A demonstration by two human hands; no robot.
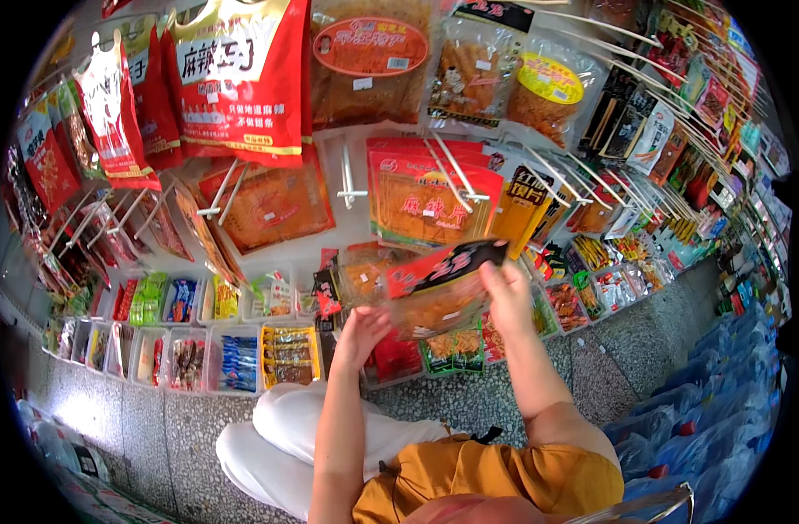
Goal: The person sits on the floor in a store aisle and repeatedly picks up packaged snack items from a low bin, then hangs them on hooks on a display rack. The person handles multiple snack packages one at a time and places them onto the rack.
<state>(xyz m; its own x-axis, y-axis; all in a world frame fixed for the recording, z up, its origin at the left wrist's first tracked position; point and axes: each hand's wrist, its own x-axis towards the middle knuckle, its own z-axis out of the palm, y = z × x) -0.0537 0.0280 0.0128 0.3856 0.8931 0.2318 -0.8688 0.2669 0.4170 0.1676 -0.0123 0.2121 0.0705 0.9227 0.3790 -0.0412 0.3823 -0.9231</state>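
Observation:
My right hand (507, 291) grips the top right corner of a clear snack packet (442, 288) with a red and black header. The packet is tilted and slightly blurred, with orange-brown food inside. My left hand (363, 334) is at the packet's lower left edge, fingers curled; whether it grips the packet cannot be told. Behind the packet, another clear packet with orange food (366, 272) lies above the bins. A red-topped snack packet (432, 196) hangs on a metal hook (461, 177) above my hands. Left of it is a bare hook (350, 177).
Hanging snack bags, such as a large red one (235, 85), fill the rack above. Prongs (225, 193) stick out towards me. Clear plastic bins (209, 354) of small packets line the bottom. Plastic-wrapped blue packs (707, 406) stand at the right on the speckled floor (196, 426).

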